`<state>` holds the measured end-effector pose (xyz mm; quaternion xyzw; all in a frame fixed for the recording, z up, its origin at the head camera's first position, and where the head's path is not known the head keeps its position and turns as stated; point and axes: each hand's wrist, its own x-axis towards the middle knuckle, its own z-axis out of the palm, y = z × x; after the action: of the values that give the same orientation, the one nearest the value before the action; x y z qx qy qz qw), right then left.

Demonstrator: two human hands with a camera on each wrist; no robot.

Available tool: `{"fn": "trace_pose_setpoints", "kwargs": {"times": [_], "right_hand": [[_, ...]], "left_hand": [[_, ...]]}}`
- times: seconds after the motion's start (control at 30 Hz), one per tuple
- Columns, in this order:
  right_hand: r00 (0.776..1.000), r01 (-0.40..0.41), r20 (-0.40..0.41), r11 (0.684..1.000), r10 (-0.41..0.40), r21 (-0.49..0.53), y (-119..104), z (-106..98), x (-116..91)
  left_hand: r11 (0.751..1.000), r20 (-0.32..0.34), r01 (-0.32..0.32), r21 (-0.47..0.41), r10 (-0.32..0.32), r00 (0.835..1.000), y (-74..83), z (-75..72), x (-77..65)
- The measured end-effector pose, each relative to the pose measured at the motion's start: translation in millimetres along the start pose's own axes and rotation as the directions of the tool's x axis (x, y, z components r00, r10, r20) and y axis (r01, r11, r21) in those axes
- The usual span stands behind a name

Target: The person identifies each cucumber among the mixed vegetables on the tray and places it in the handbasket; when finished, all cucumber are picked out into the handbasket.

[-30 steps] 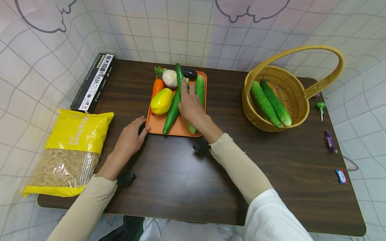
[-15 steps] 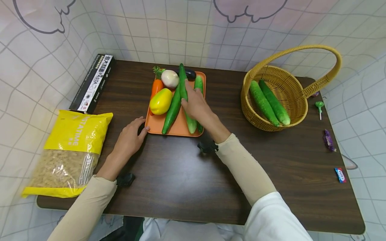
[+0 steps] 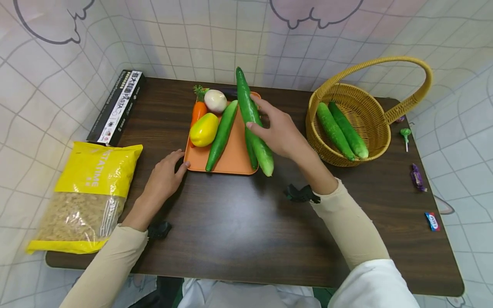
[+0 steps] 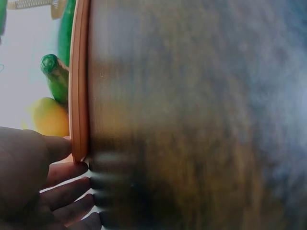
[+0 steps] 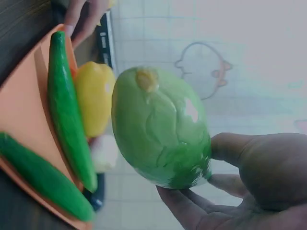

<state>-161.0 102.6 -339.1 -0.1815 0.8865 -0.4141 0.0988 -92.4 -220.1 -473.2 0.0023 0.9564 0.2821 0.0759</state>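
My right hand (image 3: 283,130) grips a long green cucumber (image 3: 246,102) between thumb and fingers, raised over the right edge of the orange tray (image 3: 235,160). In the right wrist view its pale blunt end (image 5: 153,124) faces the camera. My left hand (image 3: 165,175) rests its thumb and fingertips at the front left corner of the tray; in the left wrist view the fingers (image 4: 67,194) lie against that corner. The tray holds another cucumber (image 3: 222,137), a yellow pepper (image 3: 204,129), a carrot (image 3: 198,110), a white round vegetable (image 3: 215,101), a partly hidden eggplant (image 3: 230,91) and a mostly covered green cucumber (image 5: 45,177).
To the right stands a wicker basket (image 3: 310,124) with a tall handle and two cucumbers (image 3: 336,131) inside. A yellow pasta bag (image 3: 88,192) and a black pasta box (image 3: 117,107) lie left. Small sweets, including a purple-wrapped candy (image 3: 417,177), line the right table edge.
The right hand has taken hold of the cucumber lying on top, lifted it and moved it rightward. The left hand has stayed at the tray corner.
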Motion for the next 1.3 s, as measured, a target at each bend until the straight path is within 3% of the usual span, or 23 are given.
{"fn": "trace_pose_setpoints", "kwargs": {"times": [0.27,0.53,0.73,0.9,1.03,1.2,1.3], "right_hand": [[0.998,0.035,-0.042,0.999,-0.036,-0.041,3.1,-54.8,-54.8],[0.991,-0.081,-0.119,0.981,0.06,-0.178,16.7,-103.7,-122.5],[0.989,-0.129,-0.116,0.94,0.097,-0.315,36.1,-126.1,-148.9],[0.985,-0.171,-0.049,0.907,0.165,-0.385,58.9,-144.9,-149.2],[0.97,-0.199,0.041,0.879,0.24,-0.432,82.7,-167.3,-133.4],[0.94,-0.185,0.158,0.842,0.301,-0.507,113.9,-195.4,-103.0],[0.91,-0.193,0.215,0.821,0.354,-0.537,128.0,-204.4,-85.6]], "left_hand": [[1.0,0.001,0.005,-0.002,-0.005,1.0,3.2,-1.8,-1.5],[1.0,0.021,-0.001,0.018,0.0,1.0,4.5,-5.7,-0.3],[0.999,0.037,-0.005,0.033,0.003,0.999,3.6,-9.3,-0.1],[0.999,0.042,-0.003,0.036,0.001,0.999,2.3,-8.7,0.7],[0.999,0.043,-0.004,0.038,0.003,0.999,1.9,-7.5,1.6],[0.999,0.054,-0.011,0.043,0.009,0.999,1.2,-6.5,2.8],[0.999,0.056,-0.017,0.041,0.015,0.998,1.0,-5.5,3.9]]}}
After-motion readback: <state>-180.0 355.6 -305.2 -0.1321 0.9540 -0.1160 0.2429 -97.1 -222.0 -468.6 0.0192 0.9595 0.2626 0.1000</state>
